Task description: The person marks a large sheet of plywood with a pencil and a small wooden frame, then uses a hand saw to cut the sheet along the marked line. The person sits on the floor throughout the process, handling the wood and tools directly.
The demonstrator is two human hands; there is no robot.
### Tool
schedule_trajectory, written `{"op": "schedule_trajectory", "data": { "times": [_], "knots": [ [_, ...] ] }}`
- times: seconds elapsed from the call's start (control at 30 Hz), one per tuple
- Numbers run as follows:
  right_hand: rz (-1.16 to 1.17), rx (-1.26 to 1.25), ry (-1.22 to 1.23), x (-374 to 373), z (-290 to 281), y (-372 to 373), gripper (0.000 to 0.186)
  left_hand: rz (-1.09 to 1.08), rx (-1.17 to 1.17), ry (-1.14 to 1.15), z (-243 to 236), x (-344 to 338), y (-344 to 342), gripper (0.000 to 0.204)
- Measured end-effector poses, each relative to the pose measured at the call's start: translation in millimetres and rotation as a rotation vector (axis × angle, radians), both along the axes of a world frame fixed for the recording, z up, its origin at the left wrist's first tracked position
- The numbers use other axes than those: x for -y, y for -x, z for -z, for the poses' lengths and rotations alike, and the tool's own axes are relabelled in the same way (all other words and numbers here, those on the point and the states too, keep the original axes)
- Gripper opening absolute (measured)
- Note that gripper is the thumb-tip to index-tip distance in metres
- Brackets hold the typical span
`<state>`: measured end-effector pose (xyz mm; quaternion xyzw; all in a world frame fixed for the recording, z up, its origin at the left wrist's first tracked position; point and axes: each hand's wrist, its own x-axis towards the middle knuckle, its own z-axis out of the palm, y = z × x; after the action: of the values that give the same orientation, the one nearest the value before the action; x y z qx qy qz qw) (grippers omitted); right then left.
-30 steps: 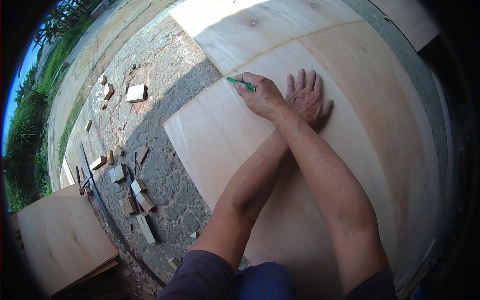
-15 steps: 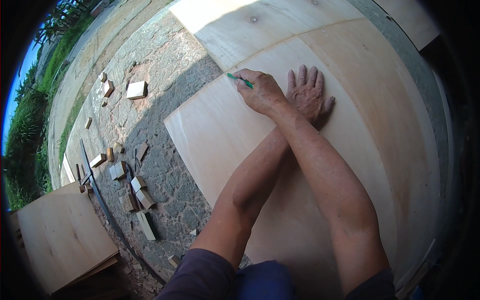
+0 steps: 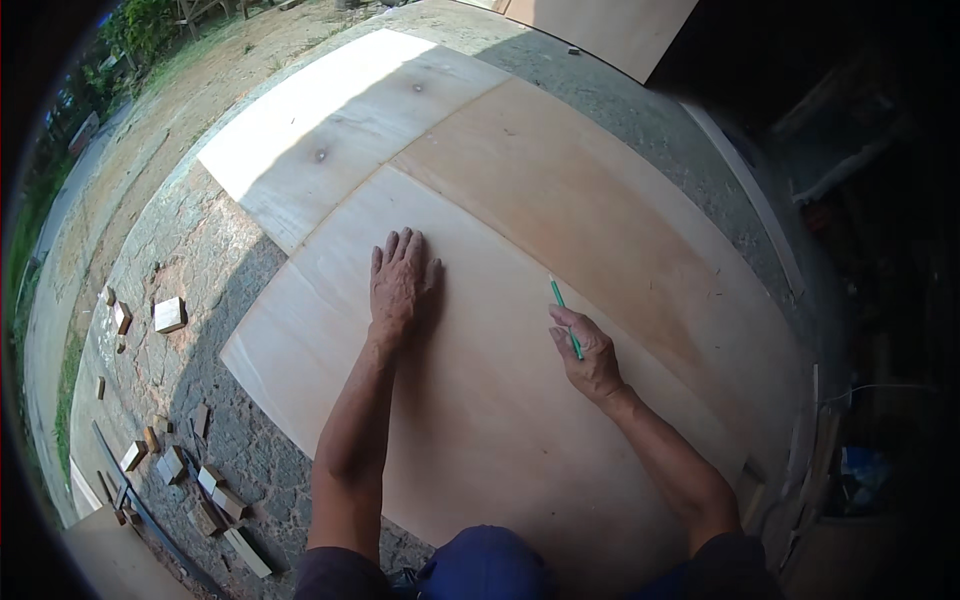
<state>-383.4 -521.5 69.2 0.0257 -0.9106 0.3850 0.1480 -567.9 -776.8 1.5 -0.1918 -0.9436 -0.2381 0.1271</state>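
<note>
A pale plywood sheet (image 3: 470, 420) lies on the ground before me, overlapping other plywood at its far edges. My left hand (image 3: 398, 285) rests palm down on it, fingers stretched out and holding nothing. Further right, my right hand (image 3: 588, 358) grips a green pencil (image 3: 558, 294). The pencil points away from me, its tip near the seam beside a browner plywood panel (image 3: 590, 195). From this view I cannot tell whether the tip touches the wood.
Several wood offcuts (image 3: 170, 315) are scattered on the cracked concrete (image 3: 215, 225) at the left. A long dark strip (image 3: 150, 520) curves past them. Another board (image 3: 610, 35) lies at the far right, and a long pale edge strip (image 3: 750, 195) runs along the right side.
My arms have uncrossed. The right hand has carried the pencil from the sheet's far left corner to the right, while the left hand lies flat left of it. The view has swung right.
</note>
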Motion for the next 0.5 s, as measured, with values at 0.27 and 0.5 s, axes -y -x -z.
{"op": "schedule_trajectory", "data": {
  "times": [0.27,0.5],
  "knots": [
    [0.434,0.763,-0.484,-236.1,-36.2,-345.0,0.059,-0.762,-0.218,0.205,-21.9,93.9,-219.7,0.068],
    [0.778,0.713,-0.171,-262.6,13.0,-446.6,0.071,-0.292,0.015,-0.079,-25.7,23.9,-229.3,0.069]
  ]
}}
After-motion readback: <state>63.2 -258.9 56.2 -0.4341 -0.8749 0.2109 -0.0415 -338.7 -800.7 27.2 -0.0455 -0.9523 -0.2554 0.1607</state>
